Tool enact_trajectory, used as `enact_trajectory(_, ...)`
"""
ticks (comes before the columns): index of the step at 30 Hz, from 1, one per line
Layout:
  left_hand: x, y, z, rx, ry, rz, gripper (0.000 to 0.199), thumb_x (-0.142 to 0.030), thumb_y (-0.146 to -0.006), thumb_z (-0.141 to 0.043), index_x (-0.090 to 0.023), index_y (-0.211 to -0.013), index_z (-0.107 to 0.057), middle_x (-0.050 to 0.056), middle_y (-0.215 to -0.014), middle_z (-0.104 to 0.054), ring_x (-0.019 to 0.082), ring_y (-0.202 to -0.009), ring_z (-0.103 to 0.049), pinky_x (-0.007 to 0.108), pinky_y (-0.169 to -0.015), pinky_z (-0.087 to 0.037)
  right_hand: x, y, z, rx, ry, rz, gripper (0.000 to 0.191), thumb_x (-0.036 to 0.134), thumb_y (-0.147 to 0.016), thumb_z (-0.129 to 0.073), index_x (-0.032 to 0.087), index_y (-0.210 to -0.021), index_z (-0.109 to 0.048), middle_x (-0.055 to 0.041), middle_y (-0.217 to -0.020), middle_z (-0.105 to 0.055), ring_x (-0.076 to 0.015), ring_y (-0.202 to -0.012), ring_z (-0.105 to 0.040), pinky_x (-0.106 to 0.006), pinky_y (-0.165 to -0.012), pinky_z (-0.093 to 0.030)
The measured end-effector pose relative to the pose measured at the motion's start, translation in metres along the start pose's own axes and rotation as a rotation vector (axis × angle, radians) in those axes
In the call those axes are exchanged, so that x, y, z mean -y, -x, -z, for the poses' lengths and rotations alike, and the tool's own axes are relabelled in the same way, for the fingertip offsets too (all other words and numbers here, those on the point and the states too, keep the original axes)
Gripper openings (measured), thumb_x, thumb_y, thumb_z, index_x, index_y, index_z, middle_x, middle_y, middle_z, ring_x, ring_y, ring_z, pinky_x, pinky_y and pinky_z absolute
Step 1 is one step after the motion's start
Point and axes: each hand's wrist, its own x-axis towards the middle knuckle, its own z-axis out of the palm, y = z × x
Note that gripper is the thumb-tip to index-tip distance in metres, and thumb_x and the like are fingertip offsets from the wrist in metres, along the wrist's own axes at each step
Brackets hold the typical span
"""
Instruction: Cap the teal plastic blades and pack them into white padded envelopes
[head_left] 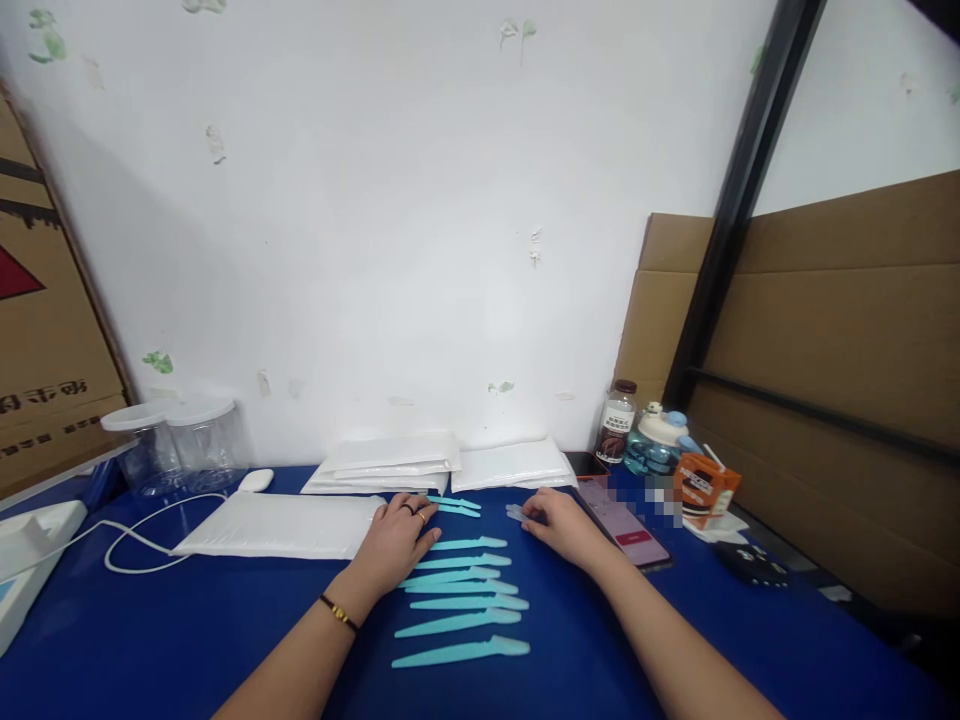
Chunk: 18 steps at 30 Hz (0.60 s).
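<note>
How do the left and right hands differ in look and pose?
The left hand wears rings and a bracelet; the right hand shows neither.
The left hand lies palm down by the farthest teal facial razors; the right hand has its fingertips at small translucent pieces.
Both are bare-skinned, over the blue tabletop.

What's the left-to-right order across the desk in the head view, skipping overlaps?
Clear lidded jars → left hand → right hand → brown-capped bottle → orange carton.
</note>
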Motion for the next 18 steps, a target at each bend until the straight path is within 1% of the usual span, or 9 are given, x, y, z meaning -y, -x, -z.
enact_trajectory(3, -0.003, 0.000, 0.003, -0.004, 0.004, -0.011, 0.033, -0.040, -0.087, -0.039, -0.028, -0.113, -0.056, 0.004, -0.115, -0.056, 0.022, -0.110, -0.041, 0.036, -0.089, -0.032, 0.008, -0.002, -0.006, 0.004, 0.042, 0.034, 0.014, 0.016, -0.074, -0.052, 0.017, -0.074, -0.066, -0.0057, -0.082, -0.062, -0.0150, -0.072, -0.055, -0.023, -0.066, -0.040)
enact_trajectory(6, -0.005, 0.000, 0.005, 0.010, 0.024, -0.019, 0.027, -0.035, -0.086, -0.042, -0.028, -0.106, -0.059, 0.003, -0.107, -0.059, 0.020, -0.101, -0.048, 0.033, -0.084, -0.034, 0.008, -0.003, -0.009, 0.023, -0.018, 0.061, 0.017, 0.014, -0.075, -0.049, 0.016, -0.072, -0.066, -0.0041, -0.076, -0.063, -0.0134, -0.067, -0.055, -0.021, -0.061, -0.038)
enact_trajectory(9, -0.005, -0.002, 0.003, 0.014, 0.071, -0.023, 0.023, -0.032, -0.084, -0.044, -0.027, -0.097, -0.061, 0.002, -0.100, -0.061, 0.019, -0.096, -0.051, 0.031, -0.083, -0.035, 0.003, -0.005, -0.010, 0.091, -0.117, -0.014, 0.014, 0.016, -0.073, -0.052, 0.016, -0.072, -0.066, -0.0023, -0.068, -0.064, -0.0127, -0.060, -0.054, -0.020, -0.054, -0.037)
enact_trajectory(10, -0.005, -0.003, 0.003, 0.012, 0.094, -0.019, 0.022, -0.032, -0.083, -0.045, -0.025, -0.095, -0.062, 0.002, -0.099, -0.061, 0.019, -0.095, -0.051, 0.030, -0.082, -0.036, 0.002, -0.005, -0.011, 0.093, -0.138, -0.037, 0.013, 0.018, -0.073, -0.053, 0.016, -0.072, -0.067, -0.0021, -0.067, -0.064, -0.0128, -0.059, -0.054, -0.021, -0.053, -0.037)
enact_trajectory(12, -0.004, -0.005, 0.001, 0.006, 0.145, 0.006, 0.020, -0.031, -0.081, -0.047, -0.023, -0.092, -0.062, 0.003, -0.097, -0.062, 0.019, -0.093, -0.051, 0.029, -0.081, -0.037, 0.000, -0.006, -0.011, 0.052, -0.157, -0.048, 0.013, 0.023, -0.073, -0.056, 0.016, -0.074, -0.067, -0.0023, -0.068, -0.063, -0.0131, -0.060, -0.054, -0.021, -0.054, -0.038)
enact_trajectory(14, -0.002, -0.007, -0.001, 0.001, 0.194, 0.034, 0.020, -0.030, -0.080, -0.048, -0.022, -0.090, -0.063, 0.003, -0.093, -0.062, 0.018, -0.090, -0.052, 0.028, -0.079, -0.038, 0.000, -0.006, -0.012, 0.012, -0.155, -0.023, 0.013, 0.025, -0.071, -0.061, 0.017, -0.079, -0.068, -0.0024, -0.073, -0.063, -0.0131, -0.063, -0.054, -0.021, -0.056, -0.039)
enact_trajectory(16, 0.000, -0.009, -0.003, 0.006, 0.232, 0.058, 0.018, -0.028, -0.079, -0.048, -0.021, -0.087, -0.063, 0.002, -0.089, -0.062, 0.017, -0.087, -0.053, 0.027, -0.078, -0.039, 0.003, -0.006, -0.014, 0.006, -0.136, 0.012, 0.013, 0.023, -0.069, -0.063, 0.018, -0.080, -0.068, -0.0023, -0.077, -0.062, -0.0125, -0.064, -0.054, -0.022, -0.059, -0.040)
enact_trajectory(18, 0.000, -0.010, -0.004, 0.020, 0.264, 0.073, 0.018, -0.025, -0.078, -0.047, -0.020, -0.083, -0.064, 0.002, -0.085, -0.062, 0.016, -0.083, -0.053, 0.026, -0.074, -0.040, 0.006, -0.006, -0.016, 0.017, -0.121, 0.041, 0.009, 0.019, -0.070, -0.062, 0.019, -0.078, -0.068, -0.0020, -0.077, -0.060, -0.0116, -0.064, -0.054, -0.021, -0.060, -0.041)
